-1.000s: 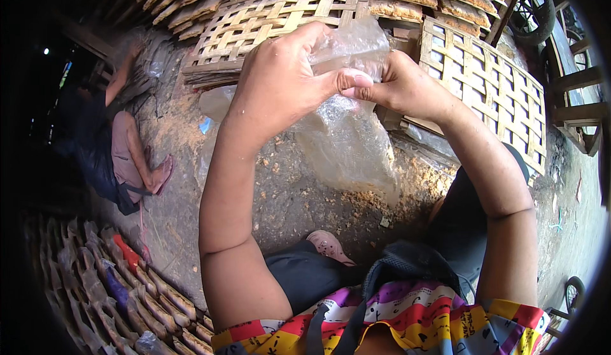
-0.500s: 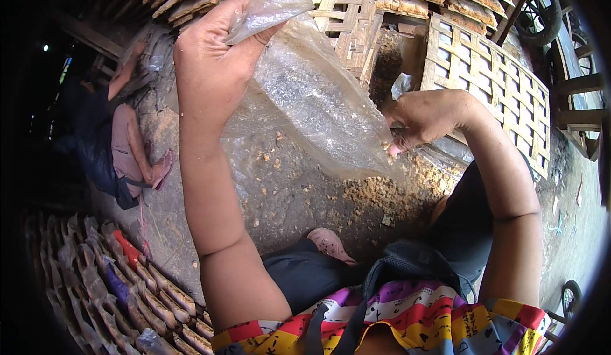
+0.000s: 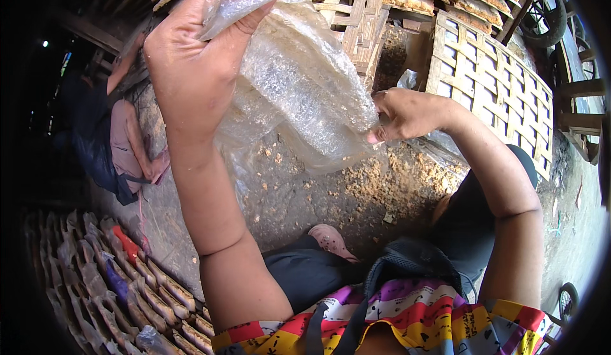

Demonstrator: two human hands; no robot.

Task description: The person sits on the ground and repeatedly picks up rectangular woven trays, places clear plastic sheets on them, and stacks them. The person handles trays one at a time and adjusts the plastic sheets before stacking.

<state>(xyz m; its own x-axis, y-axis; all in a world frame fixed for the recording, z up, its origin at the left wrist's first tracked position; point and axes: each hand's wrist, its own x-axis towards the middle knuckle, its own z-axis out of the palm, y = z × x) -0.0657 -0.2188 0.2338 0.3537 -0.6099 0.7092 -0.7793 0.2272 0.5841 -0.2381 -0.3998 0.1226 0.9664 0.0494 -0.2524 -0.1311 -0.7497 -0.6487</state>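
A translucent plastic sheet [image 3: 299, 75], dusted with pale crumbs, hangs stretched between my two hands above the ground. My left hand [image 3: 197, 62], raised at the upper left, is closed on a folded upper end of it. At the sheet's right edge, my right hand [image 3: 407, 114] pinches the plastic between thumb and fingers. Beneath the sheet, tan crumbs [image 3: 407, 180] lie scattered over the dark ground. Just right of my right hand is a woven bamboo tray [image 3: 490, 87] with an open lattice.
Another woven bamboo panel [image 3: 340, 5] stands beyond the sheet. Stacked trays of tan slabs [image 3: 484, 1] line the back. Rows of plastic-wrapped slabs [image 3: 121, 285] fill the lower left. At the left a person [image 3: 127, 138] crouches. A wheel [image 3: 544, 14] shows at the upper right.
My left hand has moved left and slightly nearer, still gripping the sheet. The right hand has shifted a little left with its edge, and the plastic's lower edge has swung left.
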